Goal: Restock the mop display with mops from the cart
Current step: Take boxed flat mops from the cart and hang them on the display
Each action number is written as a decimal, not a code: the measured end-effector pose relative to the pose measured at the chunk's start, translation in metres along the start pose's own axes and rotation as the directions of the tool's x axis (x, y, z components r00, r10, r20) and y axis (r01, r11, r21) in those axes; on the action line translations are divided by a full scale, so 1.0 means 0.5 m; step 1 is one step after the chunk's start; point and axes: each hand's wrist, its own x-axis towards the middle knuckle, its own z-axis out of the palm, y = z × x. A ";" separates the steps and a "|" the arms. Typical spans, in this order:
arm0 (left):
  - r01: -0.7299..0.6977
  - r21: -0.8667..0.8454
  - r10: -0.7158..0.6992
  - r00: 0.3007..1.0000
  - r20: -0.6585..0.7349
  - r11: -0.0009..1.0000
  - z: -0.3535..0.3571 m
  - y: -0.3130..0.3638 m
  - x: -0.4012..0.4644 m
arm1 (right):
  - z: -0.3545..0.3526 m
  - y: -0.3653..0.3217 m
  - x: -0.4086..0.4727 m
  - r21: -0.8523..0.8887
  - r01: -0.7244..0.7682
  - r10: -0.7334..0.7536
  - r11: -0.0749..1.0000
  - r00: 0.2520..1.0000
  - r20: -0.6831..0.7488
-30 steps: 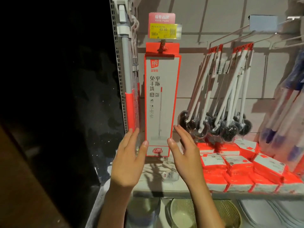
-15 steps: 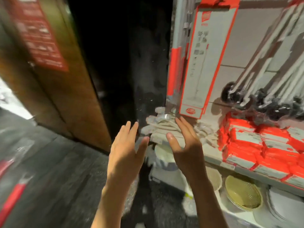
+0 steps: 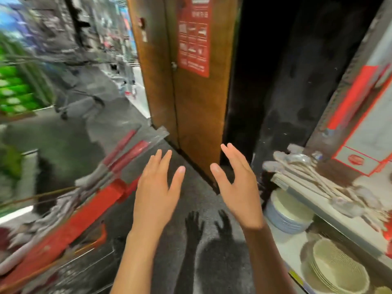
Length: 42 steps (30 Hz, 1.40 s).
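While both hands hover empty, left hand [image 3: 158, 187] & right hand [image 3: 237, 183] w/ fingers spread, blurred red-and-grey mops [image 3: 114, 164] lie in wire cart [image 3: 84, 270] at left; wooden pillar [image 3: 191, 98] ahead, stacked ribbed bowls [image 3: 337, 270] on shelf at right.

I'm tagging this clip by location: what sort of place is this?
Most likely a housewares shop aisle: a white shelf carries stacked pale plates and packaged wooden spoons, a red-and-white boxed mop hangs above, and red-handled wrapped mops lie at left.
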 end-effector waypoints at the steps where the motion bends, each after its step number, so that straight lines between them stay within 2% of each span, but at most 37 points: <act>1: 0.022 -0.002 -0.022 0.999 -0.028 1.000 -0.029 -0.029 -0.012 | 0.031 -0.023 -0.006 0.008 0.019 -0.019 1.000 1.000 0.022; 5: 0.115 0.004 -0.114 0.986 -0.120 0.993 -0.156 -0.156 -0.074 | 0.174 -0.124 -0.046 0.091 0.066 -0.077 0.994 0.989 0.129; 12: 0.246 0.012 -0.240 0.953 -0.185 0.969 -0.364 -0.371 -0.215 | 0.434 -0.274 -0.165 0.192 0.064 -0.117 0.979 0.952 0.281; 15: 0.288 0.023 -0.281 0.948 -0.152 0.958 -0.414 -0.448 -0.267 | 0.522 -0.304 -0.213 0.224 0.019 -0.090 0.974 0.945 0.315; 20: 0.343 -0.033 -0.344 0.936 -0.076 0.939 -0.454 -0.536 -0.313 | 0.630 -0.329 -0.260 0.175 -0.006 -0.061 0.985 0.924 0.378; 25: 0.337 -0.035 -0.338 0.940 -0.042 0.941 -0.440 -0.595 -0.314 | 0.701 -0.317 -0.264 0.135 -0.097 0.030 0.986 0.903 0.428; 31: 0.411 -0.054 -0.410 0.912 0.031 0.910 -0.380 -0.672 -0.251 | 0.752 -0.251 -0.235 0.082 -0.211 0.160 0.974 0.896 0.413; 35: 0.378 -0.039 -0.375 0.925 0.068 0.925 -0.323 -0.715 -0.181 | 0.780 -0.188 -0.177 0.026 -0.288 0.257 0.957 0.888 0.381; 42: 0.422 0.008 -0.414 0.887 0.206 0.907 -0.192 -0.770 -0.015 | 0.830 -0.070 -0.050 0.011 -0.437 0.414 0.899 0.859 0.300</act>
